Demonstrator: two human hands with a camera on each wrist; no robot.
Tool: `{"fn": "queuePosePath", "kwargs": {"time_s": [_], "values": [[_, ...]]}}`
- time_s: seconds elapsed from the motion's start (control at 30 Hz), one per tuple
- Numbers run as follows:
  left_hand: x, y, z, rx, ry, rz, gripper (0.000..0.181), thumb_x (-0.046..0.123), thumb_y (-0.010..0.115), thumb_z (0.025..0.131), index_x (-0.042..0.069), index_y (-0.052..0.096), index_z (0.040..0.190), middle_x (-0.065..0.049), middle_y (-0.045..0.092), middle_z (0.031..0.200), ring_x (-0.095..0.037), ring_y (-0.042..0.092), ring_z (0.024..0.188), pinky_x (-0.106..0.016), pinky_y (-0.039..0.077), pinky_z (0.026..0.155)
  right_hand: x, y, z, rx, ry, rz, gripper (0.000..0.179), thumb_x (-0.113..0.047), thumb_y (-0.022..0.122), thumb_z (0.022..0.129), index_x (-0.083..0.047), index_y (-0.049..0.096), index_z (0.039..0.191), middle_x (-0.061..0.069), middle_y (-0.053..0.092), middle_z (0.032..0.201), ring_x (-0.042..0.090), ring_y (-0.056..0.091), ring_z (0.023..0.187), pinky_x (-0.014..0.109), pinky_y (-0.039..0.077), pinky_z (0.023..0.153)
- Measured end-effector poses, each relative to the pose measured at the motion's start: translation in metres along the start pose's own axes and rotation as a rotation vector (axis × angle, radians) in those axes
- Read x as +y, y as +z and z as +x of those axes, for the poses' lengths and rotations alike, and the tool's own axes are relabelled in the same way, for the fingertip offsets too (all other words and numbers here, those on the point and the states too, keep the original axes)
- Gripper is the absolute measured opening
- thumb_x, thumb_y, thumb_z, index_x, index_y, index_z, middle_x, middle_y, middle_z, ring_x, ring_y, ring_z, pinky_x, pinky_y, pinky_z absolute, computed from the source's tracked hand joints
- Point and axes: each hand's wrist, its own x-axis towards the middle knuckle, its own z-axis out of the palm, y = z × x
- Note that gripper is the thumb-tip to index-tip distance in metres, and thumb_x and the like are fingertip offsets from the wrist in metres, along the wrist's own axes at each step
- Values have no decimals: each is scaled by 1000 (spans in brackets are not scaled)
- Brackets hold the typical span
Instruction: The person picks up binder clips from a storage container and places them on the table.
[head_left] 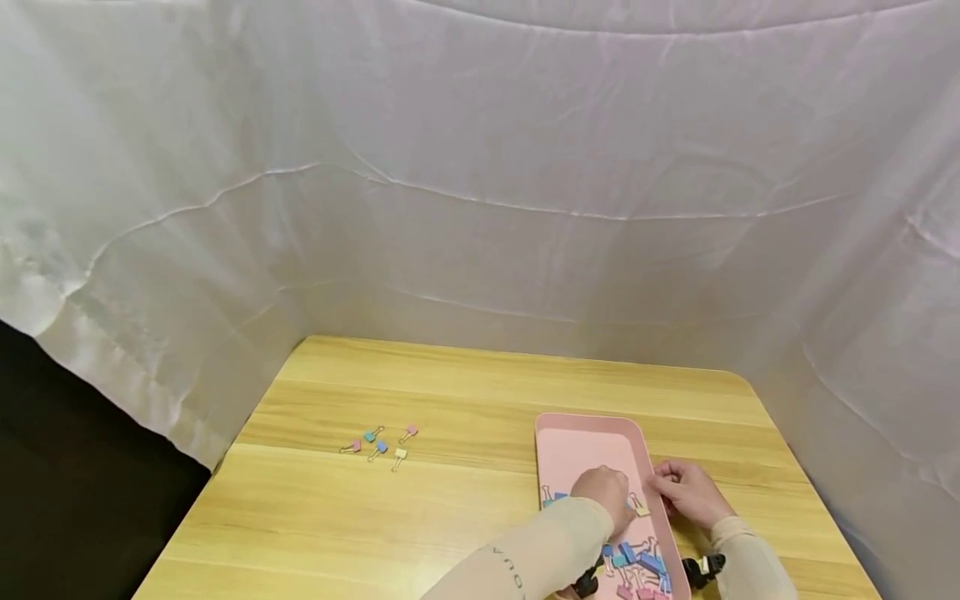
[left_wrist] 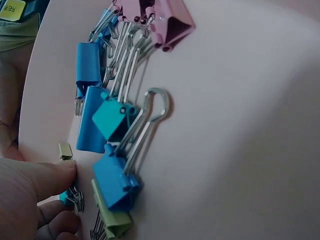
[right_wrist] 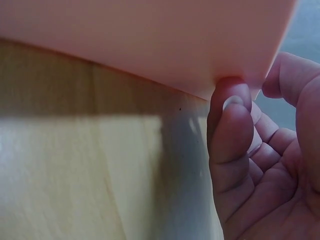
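My left hand [head_left: 602, 492] reaches down into a pink tray [head_left: 577, 417]. In the left wrist view its thumb and curled fingers close around a small teal binder clip [left_wrist: 65, 197], whose wire handles poke out. A light green clip [left_wrist: 65, 151] lies just above the thumb. Beside them is a row of blue clips [left_wrist: 116, 181], another teal clip [left_wrist: 114, 119] and pink clips [left_wrist: 171, 24]. My right hand [head_left: 693, 493] holds the tray's right side wall; in the right wrist view, fingertips [right_wrist: 232, 92] press its outer face while the thumb sits at the rim.
On the left of the wooden table [head_left: 315, 517], several loose binder clips [head_left: 382, 447] in pink, teal, blue and yellow lie in a small group. Grey-white cloth [head_left: 525, 208] hangs behind the table and along its sides.
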Motion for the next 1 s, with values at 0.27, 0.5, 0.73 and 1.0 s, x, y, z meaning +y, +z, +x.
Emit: {"fn": "queuePosePath", "kwargs": {"time_s": [0.27, 0.5, 0.73, 1.0], "values": [[-5, -10, -3, 10, -56, -51, 29, 46, 77, 78, 21, 64, 69, 11, 61, 69, -6, 55, 64, -22, 48, 65, -1, 1, 0, -2, -12, -5, 21, -13, 64, 91, 7, 60, 97, 6, 56, 68, 15, 52, 56, 28, 48, 50], [-18, -27, -7, 84, -41, -153, 29, 46, 75, 81, 24, 63, 64, 15, 57, 62, -3, 54, 61, -21, 46, 62, -1, -1, -1, -6, 18, -6, 23, -15, 64, 92, 6, 60, 99, 6, 56, 70, 16, 53, 59, 29, 49, 51], [-39, -46, -15, 225, -1, -249, 23, 42, 79, 78, 25, 69, 65, 20, 59, 65, 1, 49, 61, -16, 42, 61, -1, -1, -2, -5, 33, -30, 22, -15, 60, 93, 5, 60, 100, 6, 56, 71, 17, 53, 61, 30, 48, 53], [-82, -68, -27, 284, -13, -360, 21, 38, 77, 81, 17, 76, 78, 12, 70, 76, 2, 57, 63, -15, 46, 62, 1, -1, -1, -8, 10, -11, 20, -13, 63, 92, 6, 60, 98, 5, 55, 69, 16, 52, 59, 28, 47, 51]]}}
